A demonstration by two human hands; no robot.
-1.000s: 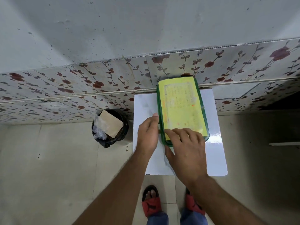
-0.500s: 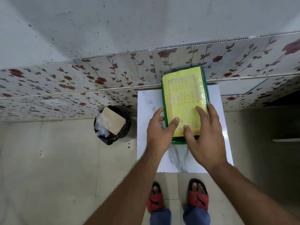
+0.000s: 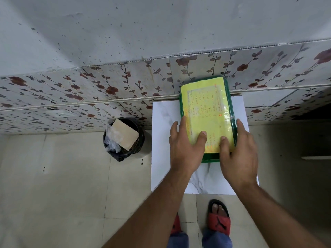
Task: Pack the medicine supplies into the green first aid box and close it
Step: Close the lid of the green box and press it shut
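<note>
1. On the floor at the far left of the scene stands a black waste bin (image 3: 123, 139), holding a tan card and crumpled clear plastic, just beside the white marble-patterned table (image 3: 163, 140).
2. The person's left hand (image 3: 185, 149) lies with fingers spread along the left edge of the green first aid box (image 3: 206, 115), thumb laid flat on its yellow printed label (image 3: 207, 108).
3. The box lies closed on the table, its far end against the flowered tile wall (image 3: 107, 90), its near end framed between both hands.
4. The right hand (image 3: 238, 153) grips the box's near right corner, thumb on the label, fingers stretched along the right side.
5. Below, red sandals (image 3: 219, 221) show on the tiled floor (image 3: 53, 194).
</note>
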